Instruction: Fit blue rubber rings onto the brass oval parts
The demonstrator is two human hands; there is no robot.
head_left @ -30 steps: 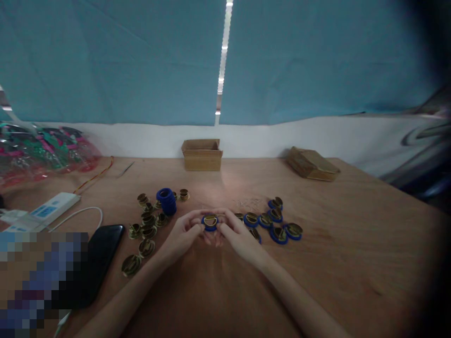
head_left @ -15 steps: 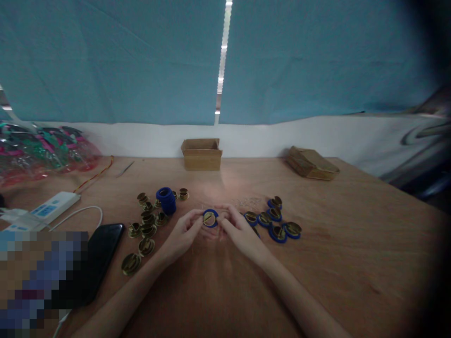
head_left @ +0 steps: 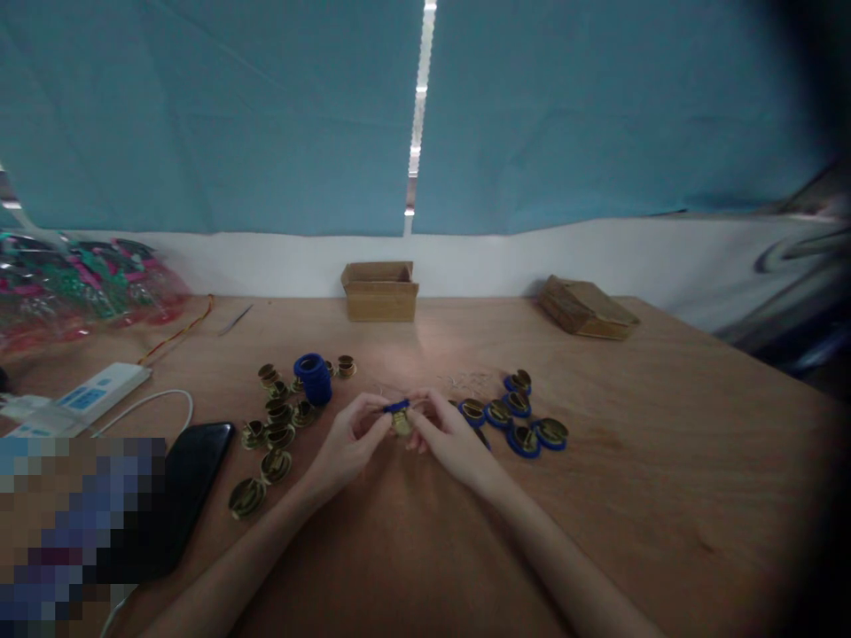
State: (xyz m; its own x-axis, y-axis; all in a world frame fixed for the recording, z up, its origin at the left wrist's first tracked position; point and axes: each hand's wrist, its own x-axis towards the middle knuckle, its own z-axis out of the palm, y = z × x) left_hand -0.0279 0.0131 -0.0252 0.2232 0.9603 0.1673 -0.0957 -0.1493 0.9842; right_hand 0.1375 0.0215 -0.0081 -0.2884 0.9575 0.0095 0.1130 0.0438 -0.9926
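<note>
Brass and blue right between our fingertips: we've got one brass fitting with a blue ring (head_left: 400,415) pinched from both sides, just above the plywood tabletop (head_left: 598,496). Our left hand (head_left: 346,443) grips it from the left, our right hand (head_left: 447,439) from the right, thumbs and forefingers closed on it, so the piece sits dead centre between them, neither hand nearer. It's tipped on edge to us, the blue rim showing as a thin line on top with the brass hanging below; its exact tilt is hard to read in this dim light.

Out to the left, a black phone (head_left: 190,483) lies flat, and past it a scatter of bare brass fittings (head_left: 276,425) beside a stack of blue rings (head_left: 314,378). To the right, just beyond our right hand, a cluster of ringed fittings (head_left: 519,424) lies on the wood. A white power strip (head_left: 99,393) sits at the left edge.

Farther back, a small open cardboard box (head_left: 380,291) and a flattened cardboard box (head_left: 585,308) stand near the table's far side, then a white band and a teal curtain (head_left: 199,115).
</note>
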